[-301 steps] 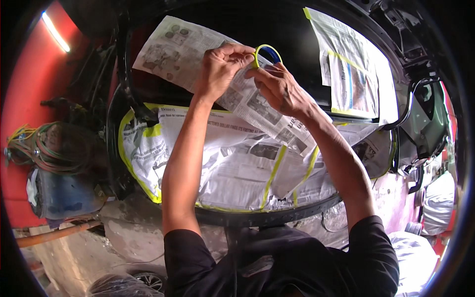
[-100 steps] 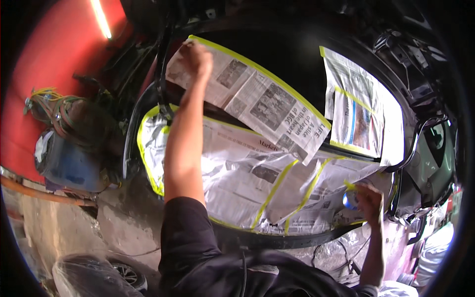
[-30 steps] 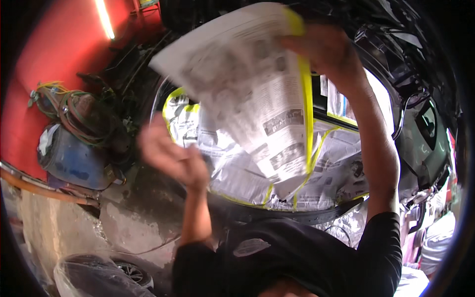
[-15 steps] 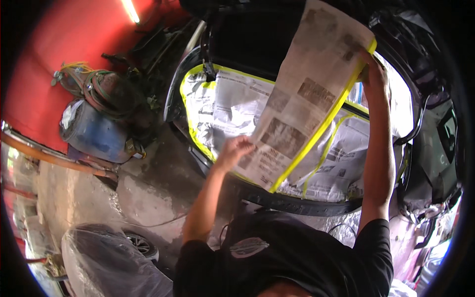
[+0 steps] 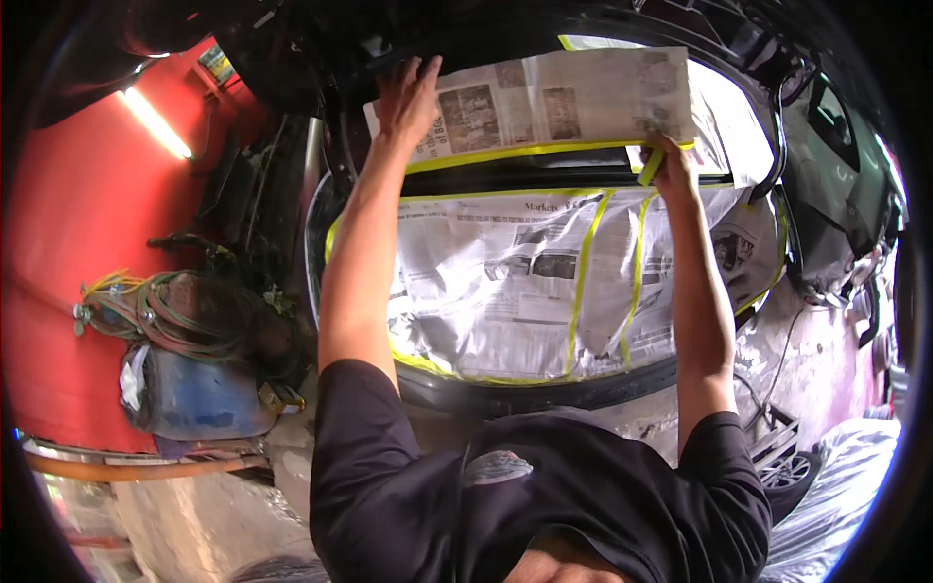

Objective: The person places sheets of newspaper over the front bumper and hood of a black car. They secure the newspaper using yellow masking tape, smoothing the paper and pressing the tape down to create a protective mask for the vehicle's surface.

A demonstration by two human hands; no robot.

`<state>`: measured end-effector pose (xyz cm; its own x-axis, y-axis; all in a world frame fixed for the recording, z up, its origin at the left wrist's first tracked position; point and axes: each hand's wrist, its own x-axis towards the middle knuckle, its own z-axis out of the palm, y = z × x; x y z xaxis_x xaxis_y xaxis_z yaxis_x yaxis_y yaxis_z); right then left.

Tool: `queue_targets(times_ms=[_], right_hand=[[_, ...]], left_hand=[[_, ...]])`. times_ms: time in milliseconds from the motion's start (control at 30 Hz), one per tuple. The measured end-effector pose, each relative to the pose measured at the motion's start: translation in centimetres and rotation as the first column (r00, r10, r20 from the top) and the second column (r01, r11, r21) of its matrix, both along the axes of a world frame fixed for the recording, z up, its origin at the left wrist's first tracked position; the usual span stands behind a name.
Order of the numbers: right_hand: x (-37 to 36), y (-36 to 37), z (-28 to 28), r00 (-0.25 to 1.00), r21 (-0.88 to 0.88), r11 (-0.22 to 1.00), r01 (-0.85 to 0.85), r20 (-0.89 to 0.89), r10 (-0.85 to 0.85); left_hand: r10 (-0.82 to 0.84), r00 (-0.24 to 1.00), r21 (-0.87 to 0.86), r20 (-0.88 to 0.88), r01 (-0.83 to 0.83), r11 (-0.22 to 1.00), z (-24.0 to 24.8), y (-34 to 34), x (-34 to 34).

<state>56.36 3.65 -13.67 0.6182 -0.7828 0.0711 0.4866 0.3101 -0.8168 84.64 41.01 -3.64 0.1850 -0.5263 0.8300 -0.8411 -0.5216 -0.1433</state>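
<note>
A folded newspaper strip (image 5: 530, 107) stretches across the far side of a car's rear opening, with yellow masking tape along its near edge. My left hand (image 5: 410, 105) lies on the strip's left end, its fingers out straight and slightly apart. At the right end, my right hand (image 5: 671, 167) is closed around a roll of yellow masking tape (image 5: 651, 167), seen nearly edge-on, beside the strip's taped corner. Nearer to me, the opening is covered with newspaper sheets (image 5: 486, 282), bordered and crossed by yellow tape.
A dark car bumper edge (image 5: 505, 396) curves between me and the papered opening. To the left are a blue drum (image 5: 204, 394), coiled hoses (image 5: 185, 306) and a red wall (image 5: 58, 262). A dark vehicle (image 5: 836, 185) stands on the right, with plastic sheeting (image 5: 836, 486) nearer me.
The newspaper strip has turned from a steep slant to lie nearly level across the far side. My left hand has moved up and away from me; my view has shifted too.
</note>
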Motion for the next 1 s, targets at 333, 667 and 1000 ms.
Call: queue_targets(times_ms=[333, 667, 1000], right_hand=[[3.6, 3.6, -0.1, 0.991, 0.009, 0.991, 0.133, -0.035, -0.133], [2.2, -2.0, -0.7, 0.994, -0.099, 0.994, 0.048, -0.098, -0.058], [0.3, 2.1, 0.6, 0.994, -0.180, 0.983, -0.021, -0.109, 0.001]], left_hand=[[-0.247, 0.674, -0.589, -0.696, -0.340, 0.733, -13.7, 19.9, 1.9], [-0.370, -0.163, -0.377, -0.914, 0.008, 0.926, -11.7, 17.1, 8.2], [-0.527, -0.206, -0.559, -0.824, 0.146, 0.816, -14.0, 14.2, 10.3]])
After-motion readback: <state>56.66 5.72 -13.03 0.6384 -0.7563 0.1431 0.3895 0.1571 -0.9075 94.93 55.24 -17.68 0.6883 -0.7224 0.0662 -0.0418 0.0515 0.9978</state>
